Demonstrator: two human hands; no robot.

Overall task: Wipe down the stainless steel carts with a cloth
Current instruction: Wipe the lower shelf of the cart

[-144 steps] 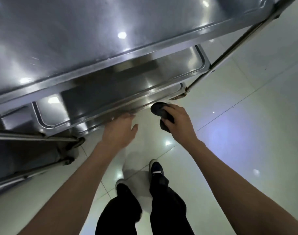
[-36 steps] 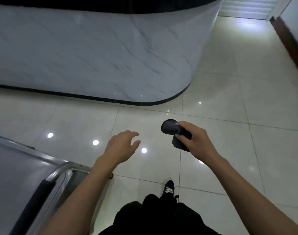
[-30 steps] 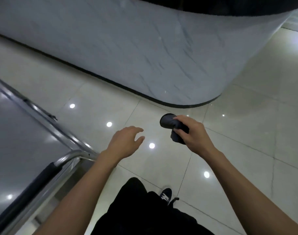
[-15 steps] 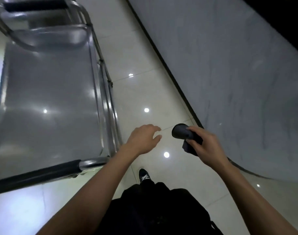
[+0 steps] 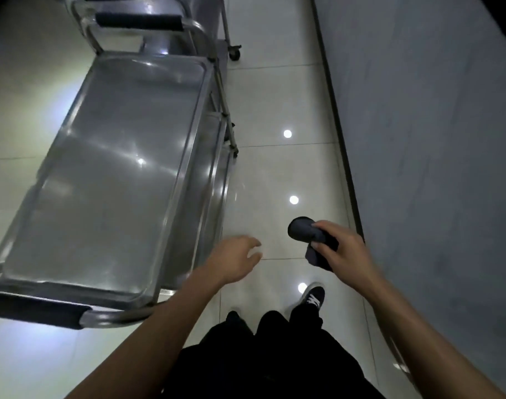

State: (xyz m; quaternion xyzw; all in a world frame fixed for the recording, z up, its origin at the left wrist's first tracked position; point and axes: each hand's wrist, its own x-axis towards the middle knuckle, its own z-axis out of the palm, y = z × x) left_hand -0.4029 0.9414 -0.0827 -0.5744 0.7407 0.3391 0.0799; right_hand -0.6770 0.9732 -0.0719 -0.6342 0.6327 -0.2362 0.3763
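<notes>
The cloth (image 5: 312, 240) is dark and bunched, pinched between thumb and curled fingers of the right hand (image 5: 343, 251), held in the air over the floor (image 5: 274, 174), to the right of the cart (image 5: 110, 180) and not touching it. The left hand (image 5: 234, 262) hangs loose just off the cart's near right corner, fingers relaxed and a little curled, holding nothing and touching nothing.

The cart stands lengthwise away from the person, its top tray bare and shiny, a padded handle (image 5: 36, 309) across the near end. A second cart (image 5: 165, 27) stands past its far end, only its handle and part of its frame in view. A grey marbled wall (image 5: 433, 139) runs along the right side of the floor.

A few seconds ago both hands were low at a cart's bottom shelf, the left one on its rim. Since then the person has straightened and turned: a second ago the cart was only a corner at the left edge, and half a second ago it lay further off to the left. Now it runs alongside, with the whole top tray open to view. The grip on the cloth has not altered throughout.

That suggests the low shelf is done and the person is walking along the cart's right side, towards either this top tray or the next cart. No wiping is under way at the moment.
</notes>
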